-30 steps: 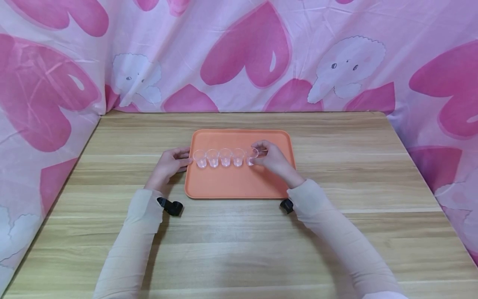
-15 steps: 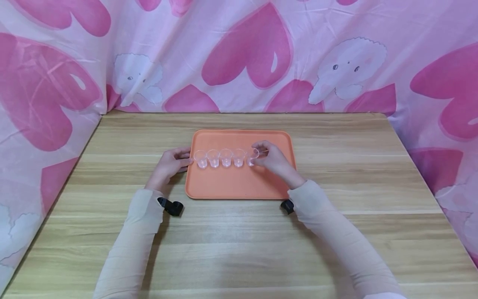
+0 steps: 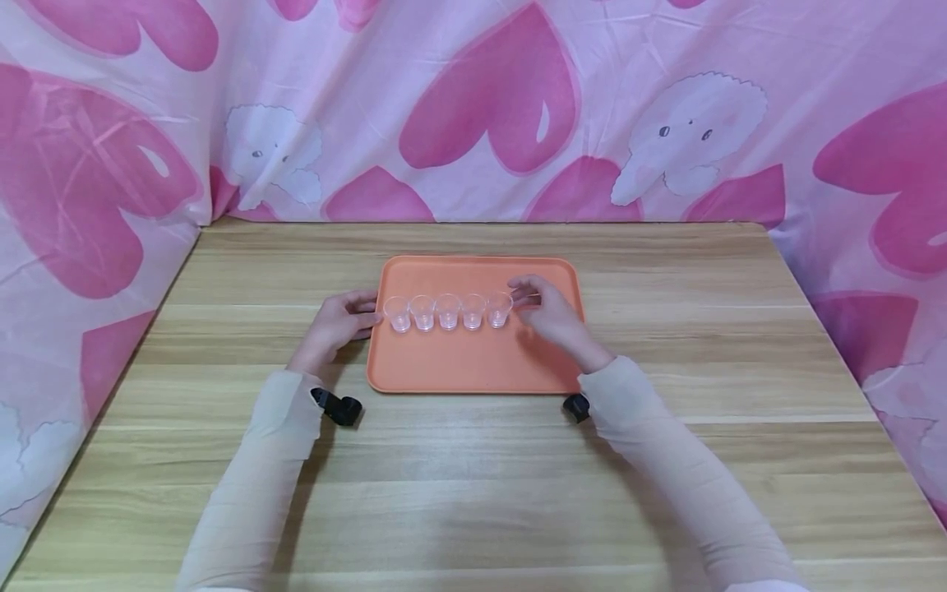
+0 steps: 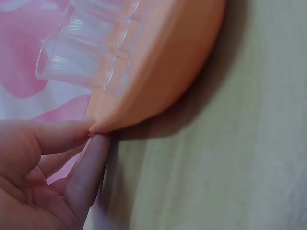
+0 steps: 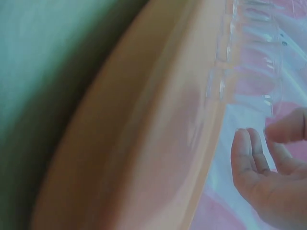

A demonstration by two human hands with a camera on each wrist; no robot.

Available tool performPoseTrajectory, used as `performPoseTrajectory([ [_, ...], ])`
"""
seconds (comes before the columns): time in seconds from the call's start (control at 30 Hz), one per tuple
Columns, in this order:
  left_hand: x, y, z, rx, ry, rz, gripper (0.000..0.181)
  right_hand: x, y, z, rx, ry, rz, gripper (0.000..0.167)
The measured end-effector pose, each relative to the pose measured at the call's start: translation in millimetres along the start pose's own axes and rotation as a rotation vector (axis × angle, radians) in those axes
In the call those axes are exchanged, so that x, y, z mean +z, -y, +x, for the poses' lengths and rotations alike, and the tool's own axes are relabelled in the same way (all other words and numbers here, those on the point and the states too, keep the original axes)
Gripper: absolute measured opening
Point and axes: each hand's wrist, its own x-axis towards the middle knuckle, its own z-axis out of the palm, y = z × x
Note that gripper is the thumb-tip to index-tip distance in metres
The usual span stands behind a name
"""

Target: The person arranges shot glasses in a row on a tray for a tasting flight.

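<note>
Several small clear plastic cups [image 3: 447, 313] stand upright in a row across an orange tray [image 3: 473, 370]. At the tray's left edge my left hand [image 3: 334, 329] pinches the rim between thumb and fingers, close to the leftmost cup [image 4: 72, 62]. The right hand [image 3: 551, 316] hovers over the tray's right part, just right of the rightmost cup [image 3: 499, 312]. Its fingers are spread apart and loosely bent, and the right wrist view shows a gap between the fingertips and that cup [image 5: 249, 84].
The tray lies on a wood-grain table [image 3: 459, 493]. A pink curtain [image 3: 488, 107] with hearts hangs along the back and sides. Black wrist cameras, one of them by the left cuff [image 3: 339, 409], sit near the tray's front corners.
My right hand has let go of the rightmost cup and moved slightly to the right. That cup stands in the row. The left hand stays at the tray rim.
</note>
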Motion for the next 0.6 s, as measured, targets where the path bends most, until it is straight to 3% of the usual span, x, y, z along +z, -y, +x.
performPoseTrajectory([
  [0.13, 1.3, -1.4, 1.1, -0.003, -0.007, 0.01, 0.052, -10.9, -0.7, 0.0, -0.037, -0.082, 0.004, 0.042],
  [0.4, 1.7, -2.1, 1.2, 0.03, -0.061, 0.089, 0.046, -47.2, 1.8, -3.8, -0.04, -0.29, -0.106, 0.042],
  [0.6, -2.4, -9.6, -1.4, 0.119, -0.187, 0.241, 0.048, -76.0, -1.5, -7.0, -0.091, -0.465, -0.261, 0.049],
])
